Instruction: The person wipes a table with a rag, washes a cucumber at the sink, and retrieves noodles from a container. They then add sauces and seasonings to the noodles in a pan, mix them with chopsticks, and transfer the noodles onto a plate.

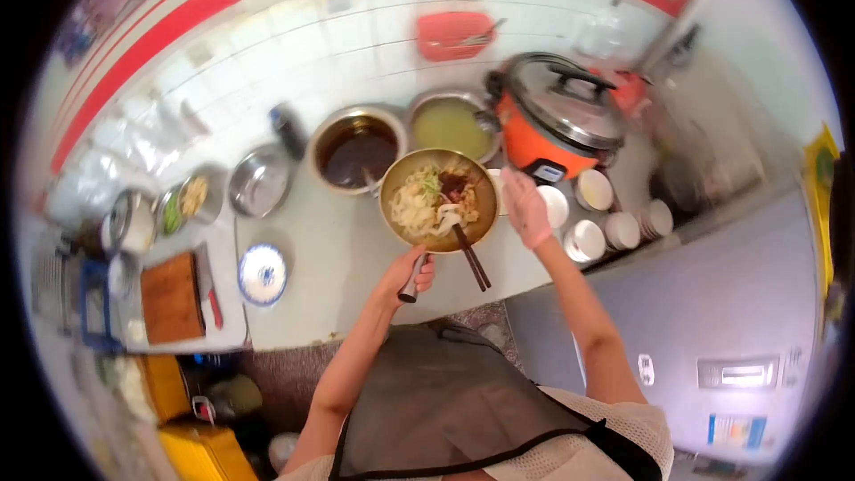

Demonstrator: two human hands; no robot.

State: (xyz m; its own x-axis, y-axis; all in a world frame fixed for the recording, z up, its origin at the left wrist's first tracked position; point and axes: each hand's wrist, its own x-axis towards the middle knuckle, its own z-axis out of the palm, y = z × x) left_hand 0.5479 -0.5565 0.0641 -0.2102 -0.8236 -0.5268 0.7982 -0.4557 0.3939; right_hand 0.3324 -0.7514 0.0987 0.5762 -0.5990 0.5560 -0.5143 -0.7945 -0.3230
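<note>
My left hand [408,274] is wrapped round the dark handle of a round metal pan [389,216]. Pale noodles [414,211] lie in the pan with green shreds and dark sauce on top. Dark chopsticks [472,260] rest in the food and lean over the near rim, with no hand on them. My right hand [525,207] is just right of the pan, beside the white cups, its fingers extended; nothing shows in it. Behind the pan stand a pot of dark liquid [358,153] and a pot of greenish liquid [451,129].
An orange cooker [543,132] with a steel lid stands at the back right, near several white cups [622,230]. Leftward are an empty steel bowl [259,181], a blue-patterned plate [263,274], a wooden board [171,297] and a red-handled knife [215,307].
</note>
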